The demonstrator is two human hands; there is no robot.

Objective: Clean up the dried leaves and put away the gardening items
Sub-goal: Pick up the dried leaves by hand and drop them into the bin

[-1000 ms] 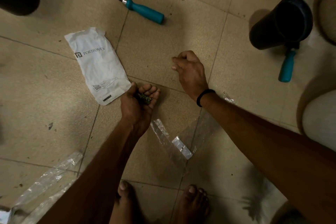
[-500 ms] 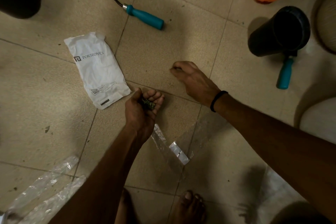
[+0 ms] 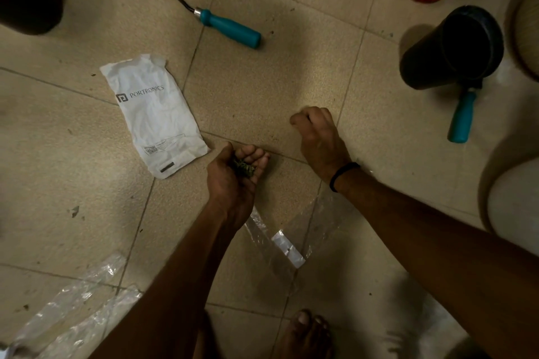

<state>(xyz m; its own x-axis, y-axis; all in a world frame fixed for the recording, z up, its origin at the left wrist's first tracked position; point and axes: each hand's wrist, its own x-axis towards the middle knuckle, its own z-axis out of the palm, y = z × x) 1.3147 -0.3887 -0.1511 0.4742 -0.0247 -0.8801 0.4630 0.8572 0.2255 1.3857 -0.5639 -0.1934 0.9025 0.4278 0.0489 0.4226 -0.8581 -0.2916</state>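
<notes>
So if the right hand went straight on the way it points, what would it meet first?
Probably the teal-handled tool. The right hand points up-left across bare floor toward the tool's handle, though the hand's height above the tiles is unclear.

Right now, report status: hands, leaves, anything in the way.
Left hand cupped, holding dried leaves. Right hand low at the floor, fingers curled, contents hidden. White pouch close beside left hand.
</notes>
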